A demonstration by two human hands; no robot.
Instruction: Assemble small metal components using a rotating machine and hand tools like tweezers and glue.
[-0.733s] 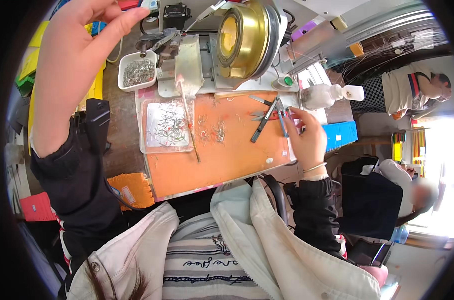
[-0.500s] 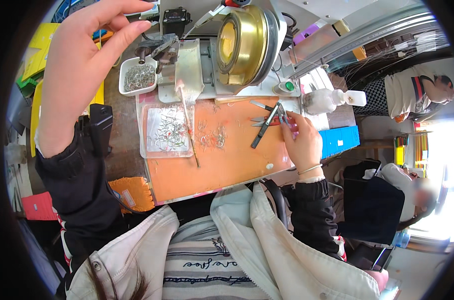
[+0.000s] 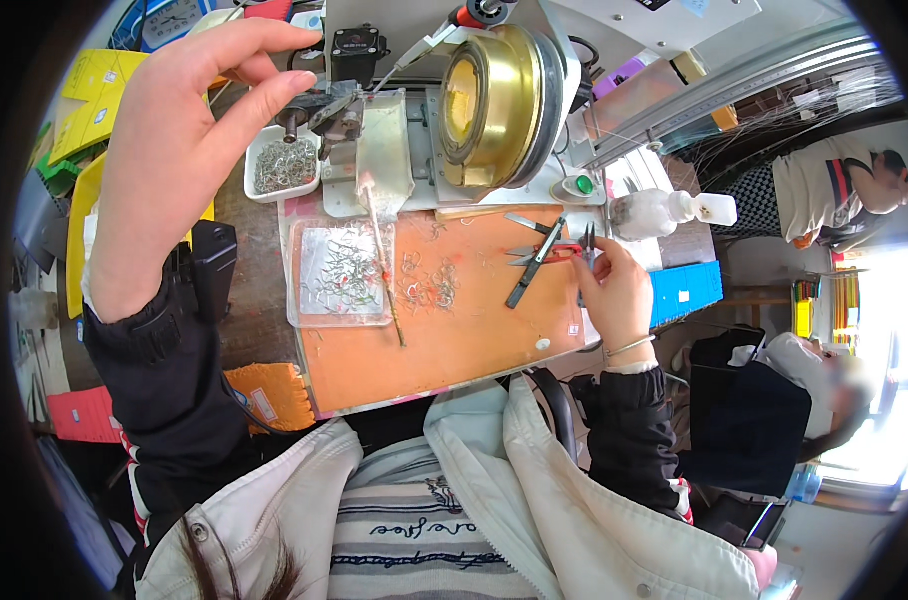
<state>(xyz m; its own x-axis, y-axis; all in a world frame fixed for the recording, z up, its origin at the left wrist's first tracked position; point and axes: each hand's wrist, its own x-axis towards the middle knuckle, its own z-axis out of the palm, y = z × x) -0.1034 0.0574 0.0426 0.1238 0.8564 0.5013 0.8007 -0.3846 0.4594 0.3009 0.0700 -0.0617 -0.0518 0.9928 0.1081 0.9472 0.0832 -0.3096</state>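
My left hand (image 3: 169, 150) is raised at the upper left beside a machine. Its thumb and forefinger are curved, with a gap between their tips and nothing visible in it. At the right of the orange work mat (image 3: 464, 340), my right hand (image 3: 619, 295) pinches a small dark two-pronged tool (image 3: 588, 236), its prongs pointing away from me. Beside these fingers lie red-handled scissors (image 3: 564, 253) and a dark slim cutting tool (image 3: 536, 264), crossing each other. Left of them are a loose pile of small metal hooks (image 3: 439, 285) and a clear tray (image 3: 314, 318) with more hooks.
Behind the mat stands a machine with a large gold-coloured spool (image 3: 494, 105). A white dish (image 3: 254, 190) of small metal pieces sits near it. A thin stick (image 3: 386, 265) crosses the tray's edge. On the right are a white bottle (image 3: 649, 215) and a blue block (image 3: 686, 290). Two people sit farther right.
The whole view has shifted slightly. My right hand has drawn a little away from the crossed tools, and the two-pronged tool now stands apart in its fingers. My left hand keeps its pose.
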